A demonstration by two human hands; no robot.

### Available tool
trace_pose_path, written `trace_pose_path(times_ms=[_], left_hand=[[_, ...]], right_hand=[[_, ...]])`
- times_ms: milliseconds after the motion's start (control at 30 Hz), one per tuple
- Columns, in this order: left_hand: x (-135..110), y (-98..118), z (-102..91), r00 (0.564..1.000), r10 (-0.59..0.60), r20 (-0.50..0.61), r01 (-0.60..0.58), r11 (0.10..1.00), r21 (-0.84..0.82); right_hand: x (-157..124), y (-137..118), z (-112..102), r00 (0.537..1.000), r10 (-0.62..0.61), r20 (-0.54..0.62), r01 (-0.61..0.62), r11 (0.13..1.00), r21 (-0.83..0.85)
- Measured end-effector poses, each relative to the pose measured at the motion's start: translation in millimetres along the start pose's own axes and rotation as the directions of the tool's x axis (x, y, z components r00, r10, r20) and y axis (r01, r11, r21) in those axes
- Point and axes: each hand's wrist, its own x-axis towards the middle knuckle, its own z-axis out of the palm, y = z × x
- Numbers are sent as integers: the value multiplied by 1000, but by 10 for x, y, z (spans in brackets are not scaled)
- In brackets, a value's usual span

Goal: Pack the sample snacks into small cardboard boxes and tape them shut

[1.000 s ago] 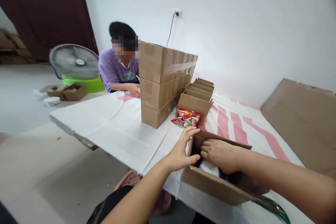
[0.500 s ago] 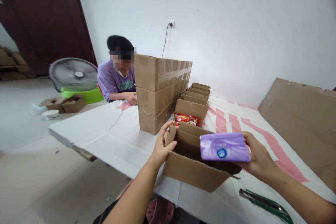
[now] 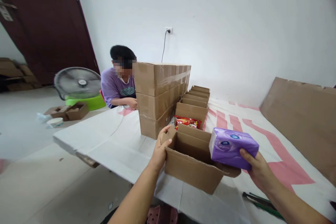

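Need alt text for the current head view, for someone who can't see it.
The right hand holds a purple rectangular plastic pack by the right end of an open brown cardboard box, the left hand holding its left end. Beyond are stacked brown cardboard cartons and a glossy red packet.

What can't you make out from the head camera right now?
All in the head view:
Box: whatever lies low inside, hidden by its near wall.
Right hand: most fingers, hidden by the purple pack.
Purple pack: its fine print, too small to read.
Red packet: its lower part, hidden by the box.
Co-worker's hand: whether it holds anything, partly hidden by the stack.
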Motion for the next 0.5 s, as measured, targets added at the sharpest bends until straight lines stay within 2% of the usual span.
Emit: trace_pose_path(times_ms=[100, 267, 367, 500], left_hand=[[1, 23, -22, 993, 91, -71, -87, 994, 62], [11, 9, -61, 952, 231, -201, -203, 968, 150], [13, -11, -69, 954, 205, -216, -159, 964, 213], [7, 8, -46, 957, 125, -261, -74, 978, 196]], right_hand=[[48, 15, -15, 997, -11, -71, 15, 999, 48], [117, 168, -106, 988, -44, -149, 50, 998, 38], [112, 307, -144, 989, -16, -144, 21, 999, 39], [93, 414, -151, 989, 39, -145, -28, 997, 78]])
